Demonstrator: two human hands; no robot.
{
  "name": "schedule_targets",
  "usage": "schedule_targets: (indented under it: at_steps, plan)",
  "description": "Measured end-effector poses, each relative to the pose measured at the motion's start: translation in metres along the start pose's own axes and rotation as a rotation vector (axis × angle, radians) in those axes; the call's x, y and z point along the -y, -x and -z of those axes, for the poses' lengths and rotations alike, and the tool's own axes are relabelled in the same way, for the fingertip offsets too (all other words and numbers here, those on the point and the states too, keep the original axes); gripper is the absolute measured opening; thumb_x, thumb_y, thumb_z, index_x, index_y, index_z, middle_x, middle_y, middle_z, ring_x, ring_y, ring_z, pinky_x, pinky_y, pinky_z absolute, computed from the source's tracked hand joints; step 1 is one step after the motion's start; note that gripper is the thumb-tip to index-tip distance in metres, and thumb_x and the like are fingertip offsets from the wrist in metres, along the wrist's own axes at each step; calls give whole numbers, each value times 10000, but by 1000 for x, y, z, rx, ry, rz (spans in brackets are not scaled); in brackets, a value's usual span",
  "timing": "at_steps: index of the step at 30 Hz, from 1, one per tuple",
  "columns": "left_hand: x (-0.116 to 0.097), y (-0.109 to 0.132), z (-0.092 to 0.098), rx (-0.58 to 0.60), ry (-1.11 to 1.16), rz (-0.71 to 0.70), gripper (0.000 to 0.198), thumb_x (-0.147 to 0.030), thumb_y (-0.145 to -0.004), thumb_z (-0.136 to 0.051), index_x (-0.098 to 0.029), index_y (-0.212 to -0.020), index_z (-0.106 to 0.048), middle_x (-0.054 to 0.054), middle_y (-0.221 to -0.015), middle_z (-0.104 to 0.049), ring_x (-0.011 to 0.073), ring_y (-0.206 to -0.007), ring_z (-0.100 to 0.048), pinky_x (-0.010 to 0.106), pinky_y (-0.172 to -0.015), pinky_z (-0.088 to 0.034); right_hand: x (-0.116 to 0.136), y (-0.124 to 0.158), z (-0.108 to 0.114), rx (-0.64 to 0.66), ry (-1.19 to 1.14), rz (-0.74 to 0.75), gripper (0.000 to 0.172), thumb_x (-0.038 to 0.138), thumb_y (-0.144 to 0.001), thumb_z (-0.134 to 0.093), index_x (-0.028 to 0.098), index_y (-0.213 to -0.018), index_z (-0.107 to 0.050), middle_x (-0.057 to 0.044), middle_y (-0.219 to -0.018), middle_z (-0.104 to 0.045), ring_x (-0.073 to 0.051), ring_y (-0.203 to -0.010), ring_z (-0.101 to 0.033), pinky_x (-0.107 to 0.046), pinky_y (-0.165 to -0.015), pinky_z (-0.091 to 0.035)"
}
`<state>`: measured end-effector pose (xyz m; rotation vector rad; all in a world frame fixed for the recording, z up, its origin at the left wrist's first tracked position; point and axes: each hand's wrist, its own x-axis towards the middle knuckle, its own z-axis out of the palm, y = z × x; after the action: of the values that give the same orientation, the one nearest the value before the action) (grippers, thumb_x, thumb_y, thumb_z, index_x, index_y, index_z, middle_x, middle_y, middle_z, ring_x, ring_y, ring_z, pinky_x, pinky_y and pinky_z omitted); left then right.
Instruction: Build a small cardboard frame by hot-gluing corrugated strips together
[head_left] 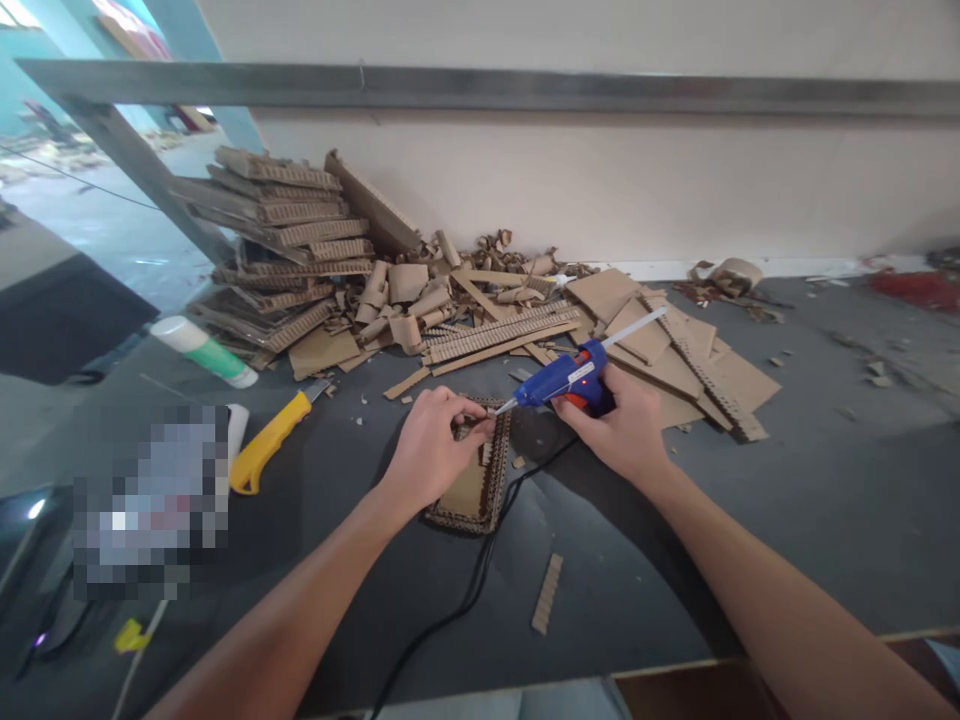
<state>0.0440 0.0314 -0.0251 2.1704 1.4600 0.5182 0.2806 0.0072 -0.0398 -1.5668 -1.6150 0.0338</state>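
Note:
My right hand grips a blue hot glue gun with a white glue stick jutting out the back; its nozzle points left at the top edge of a small rectangular cardboard piece lying on the grey table. My left hand is closed in a pinch on a small cardboard strip at that same top edge, right by the nozzle. The gun's black cord runs down toward me.
A heap of corrugated cardboard strips, curls and stacked pieces fills the back of the table against the wall. A yellow utility knife and a white-green glue bottle lie at left. A loose cardboard strip lies near the front.

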Motion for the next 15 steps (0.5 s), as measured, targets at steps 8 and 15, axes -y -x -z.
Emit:
schedule_targets:
  at_steps: [8,15]
  plan:
    - [9,-1,-12,-45,-22,-62,157,-309,-921,-656,-188,-848,-723,48,-856,-620,230,-907,-553,336,-759,-442,1,0,0,-2,-7,22,333,408,-734,-667,242,-642,-395,85,-491,-363,-91,-451,-345,-250,-471,-292]
    - [15,-2,13,196,1,-163,142,-344,-912,-671,-249,-967,-761,45,-1008,-628,231,-1003,-573,366,-877,-448,-1,0,-1,8,5,23,290,406,-746,-666,228,-668,-450,76,-500,-402,-97,-454,-384,-250,-482,-309]
